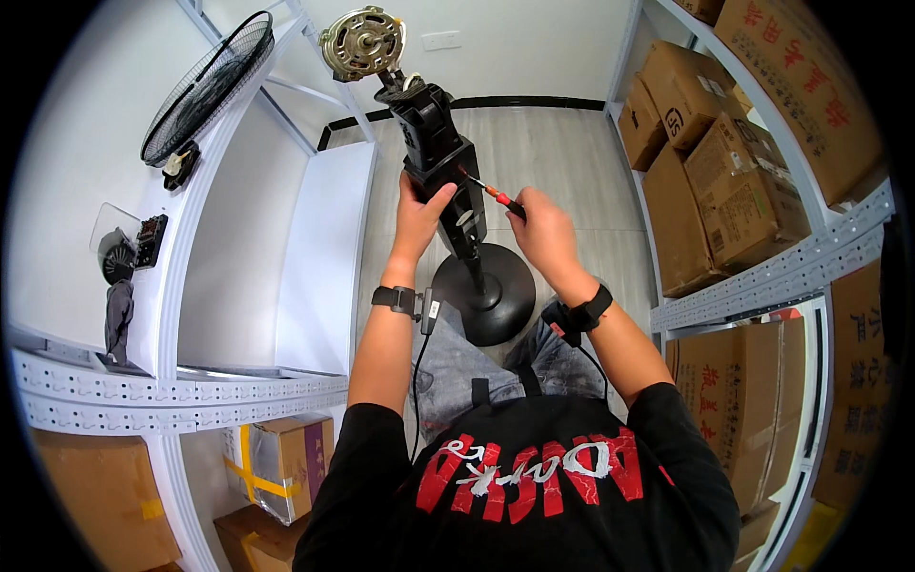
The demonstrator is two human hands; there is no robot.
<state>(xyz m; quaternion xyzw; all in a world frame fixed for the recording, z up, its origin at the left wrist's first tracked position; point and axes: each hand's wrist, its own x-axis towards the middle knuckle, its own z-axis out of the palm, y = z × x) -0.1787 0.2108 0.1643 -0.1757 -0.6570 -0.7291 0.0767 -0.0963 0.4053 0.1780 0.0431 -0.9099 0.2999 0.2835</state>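
The round black base [483, 291] of a stripped fan stands on the floor between the person's knees. The left hand [417, 221] grips the black fan body [440, 153]. The right hand [543, 232] is clenched around a red-handled screwdriver [494, 195], its tip touching the body. Farther up sits the bare motor [361, 42]. A fan guard [208, 84] lies on the far left shelf [181, 286]; boxes [734, 181] fill the right shelves.
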